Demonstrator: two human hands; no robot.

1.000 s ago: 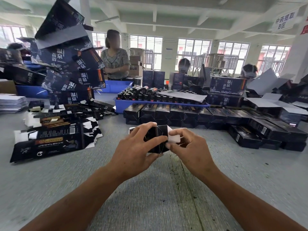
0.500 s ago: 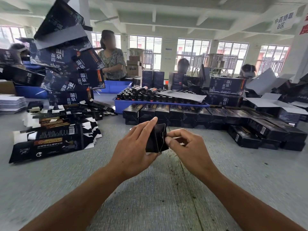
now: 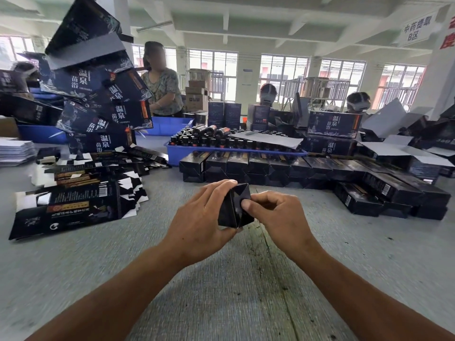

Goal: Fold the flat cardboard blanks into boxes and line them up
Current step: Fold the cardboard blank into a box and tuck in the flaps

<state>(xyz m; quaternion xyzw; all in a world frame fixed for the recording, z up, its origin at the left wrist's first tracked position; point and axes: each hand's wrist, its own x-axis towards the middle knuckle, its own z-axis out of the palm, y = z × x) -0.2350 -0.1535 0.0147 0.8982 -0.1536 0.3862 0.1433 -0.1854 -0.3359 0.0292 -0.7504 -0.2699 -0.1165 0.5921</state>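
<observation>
- A small black box [image 3: 235, 205] sits at the centre of the frame, held above the grey table [image 3: 73, 279] with one end facing the camera.
- The left hand [image 3: 199, 222] wraps the box's left side; its fingers [image 3: 216, 190] curl over the top edge and the thumb presses in beneath, so the fingers are grasping the box.
- The right hand [image 3: 278, 217] meets the box from the right; its thumb pushes flat on the end panel, the other fingers bent behind, also grasping the box.
- A spread pile of flat blanks [image 3: 71, 205] lies on the table at the middle left of the frame.
- Finished boxes [image 3: 270, 168] stand in a row across the middle, running on into a looser heap at the right.
- Behind that row, a blue tray [image 3: 177, 153] holds dark bottles [image 3: 211, 141].
- A leaning stack of larger printed cartons [image 3: 98, 94] fills the upper left.
- A person in a patterned top [image 3: 163, 92] stands behind the cartons.
</observation>
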